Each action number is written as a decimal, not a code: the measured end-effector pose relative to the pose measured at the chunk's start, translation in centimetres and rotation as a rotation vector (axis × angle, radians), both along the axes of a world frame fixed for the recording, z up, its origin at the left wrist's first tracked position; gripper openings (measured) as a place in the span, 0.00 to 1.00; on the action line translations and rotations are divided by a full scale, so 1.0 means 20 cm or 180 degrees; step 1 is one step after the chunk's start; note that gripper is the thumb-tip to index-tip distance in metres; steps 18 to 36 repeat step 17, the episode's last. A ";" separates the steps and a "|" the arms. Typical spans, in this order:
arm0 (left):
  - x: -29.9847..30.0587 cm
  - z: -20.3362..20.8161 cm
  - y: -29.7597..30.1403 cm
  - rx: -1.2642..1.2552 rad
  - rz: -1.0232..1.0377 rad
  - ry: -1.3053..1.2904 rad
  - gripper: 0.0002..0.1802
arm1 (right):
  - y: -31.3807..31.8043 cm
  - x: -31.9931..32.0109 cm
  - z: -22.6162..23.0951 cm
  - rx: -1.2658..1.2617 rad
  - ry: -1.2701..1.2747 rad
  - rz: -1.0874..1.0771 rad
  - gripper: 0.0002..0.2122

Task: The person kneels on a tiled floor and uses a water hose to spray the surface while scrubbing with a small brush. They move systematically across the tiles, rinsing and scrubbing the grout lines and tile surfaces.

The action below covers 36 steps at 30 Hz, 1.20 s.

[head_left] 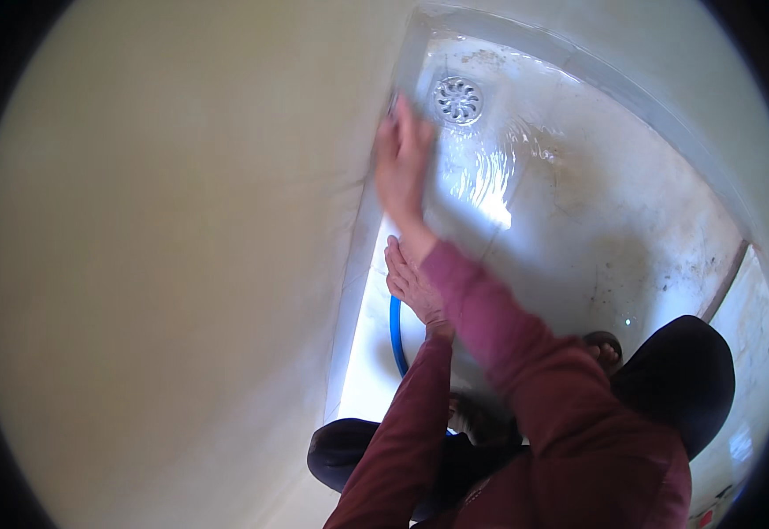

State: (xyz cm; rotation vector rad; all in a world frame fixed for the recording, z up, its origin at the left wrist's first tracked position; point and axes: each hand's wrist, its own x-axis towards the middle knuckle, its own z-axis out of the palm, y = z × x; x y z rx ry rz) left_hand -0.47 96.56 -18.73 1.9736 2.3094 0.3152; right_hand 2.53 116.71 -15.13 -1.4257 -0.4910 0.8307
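Observation:
My right hand (404, 163) reaches forward along the foot of the left wall, close to the floor drain. It is smeared a little by motion. Its fingers look curled around something small and dark at the wall's base, too blurred to name. Nearer to me and beneath my right forearm is my left hand (413, 284). A blue hose (396, 331) runs up into its palm, and the fingers close over the hose; the hose's end is hidden by the hand. Rippling water spreads over the pale wet floor (560, 220) beyond it.
A round metal drain grate (458, 100) sits in the far left corner. The plain cream wall (164, 247) rises on the left, and a grey tile strip (596, 66) borders the far side. Dark spots mark the floor at right. My knees (679, 379) and a foot (606, 353) are below.

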 end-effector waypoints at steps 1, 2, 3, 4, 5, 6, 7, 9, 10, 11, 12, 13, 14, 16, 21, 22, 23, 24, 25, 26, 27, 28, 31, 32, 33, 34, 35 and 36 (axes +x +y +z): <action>0.02 0.00 -0.02 0.0088 -0.0030 -0.0373 0.35 | -0.22 -0.15 -0.02 0.0115 -0.0057 0.0285 0.28; 0.02 0.02 -0.01 0.0210 -0.0011 -0.0710 0.35 | -0.42 -0.26 0.06 0.0225 0.0333 0.0706 0.31; -0.02 0.05 -0.01 0.0146 -0.0110 -0.0260 0.35 | -0.52 -0.36 0.10 0.0456 0.0276 0.0781 0.32; 0.05 0.10 0.00 -0.0091 0.0539 -0.0788 0.35 | -0.50 -0.33 0.08 0.0536 0.0207 0.0632 0.32; 0.13 0.16 0.05 -0.0331 0.1207 -0.1303 0.35 | -0.37 -0.25 0.06 0.0613 0.0142 0.0495 0.32; 0.14 0.16 0.06 -0.0320 0.1218 -0.1209 0.35 | -0.20 -0.16 0.06 0.0749 0.0101 0.0365 0.32; 0.12 0.17 0.06 -0.0291 0.1258 -0.1079 0.35 | 0.02 -0.07 0.02 0.0868 -0.0153 0.0059 0.31; 0.07 0.03 0.01 0.0009 -0.0186 0.0118 0.35 | 0.47 0.34 -0.18 0.0715 -0.0655 -0.0202 0.23; 0.07 0.02 0.03 0.0085 -0.0146 0.0011 0.35 | 0.60 0.46 -0.17 0.0414 0.0050 -0.0022 0.20; 0.07 0.01 0.02 0.0014 -0.0139 0.0046 0.35 | 0.56 0.42 -0.20 0.0324 -0.0404 -0.0141 0.19; 0.06 0.00 0.01 -0.0056 -0.0149 0.0069 0.35 | 0.47 0.32 -0.25 0.0234 -0.0873 -0.0273 0.18; 0.01 -0.01 0.00 -0.0145 -0.0016 0.0202 0.36 | 0.32 0.16 -0.21 0.0160 -0.0730 -0.0056 0.21; -0.04 -0.04 -0.02 -0.0211 0.0100 0.0311 0.36 | 0.16 0.04 -0.17 0.0086 -0.0613 0.0146 0.23; -0.13 -0.07 -0.08 -0.0491 0.0107 0.0207 0.41 | -0.15 -0.12 -0.17 0.0060 -0.0887 0.0835 0.31; -0.11 -0.11 -0.06 -0.0619 -0.0033 0.0270 0.43 | -0.12 -0.07 -0.30 0.0691 -0.1385 0.0747 0.33; -0.11 -0.11 -0.06 -0.0619 -0.0033 0.0270 0.43 | -0.12 -0.07 -0.30 0.0691 -0.1385 0.0747 0.33; -0.11 -0.11 -0.06 -0.0619 -0.0033 0.0270 0.43 | -0.12 -0.07 -0.30 0.0691 -0.1385 0.0747 0.33; -0.11 -0.11 -0.06 -0.0619 -0.0033 0.0270 0.43 | -0.12 -0.07 -0.30 0.0691 -0.1385 0.0747 0.33; -0.11 -0.11 -0.06 -0.0619 -0.0033 0.0270 0.43 | -0.12 -0.07 -0.30 0.0691 -0.1385 0.0747 0.33; -0.11 -0.11 -0.06 -0.0619 -0.0033 0.0270 0.43 | -0.12 -0.07 -0.30 0.0691 -0.1385 0.0747 0.33; -0.11 -0.11 -0.06 -0.0619 -0.0033 0.0270 0.43 | -0.12 -0.07 -0.30 0.0691 -0.1385 0.0747 0.33; -0.11 -0.11 -0.06 -0.0619 -0.0033 0.0270 0.43 | -0.12 -0.07 -0.30 0.0691 -0.1385 0.0747 0.33; -0.11 -0.11 -0.06 -0.0619 -0.0033 0.0270 0.43 | -0.12 -0.07 -0.30 0.0691 -0.1385 0.0747 0.33; -0.11 -0.11 -0.06 -0.0619 -0.0033 0.0270 0.43 | -0.12 -0.07 -0.30 0.0691 -0.1385 0.0747 0.33; -0.11 -0.11 -0.06 -0.0619 -0.0033 0.0270 0.43 | -0.12 -0.07 -0.30 0.0691 -0.1385 0.0747 0.33; -0.11 -0.11 -0.06 -0.0619 -0.0033 0.0270 0.43 | -0.12 -0.07 -0.30 0.0691 -0.1385 0.0747 0.33; -0.11 -0.11 -0.06 -0.0619 -0.0033 0.0270 0.43 | -0.12 -0.07 -0.30 0.0691 -0.1385 0.0747 0.33; -0.11 -0.11 -0.06 -0.0619 -0.0033 0.0270 0.43 | -0.12 -0.07 -0.30 0.0691 -0.1385 0.0747 0.33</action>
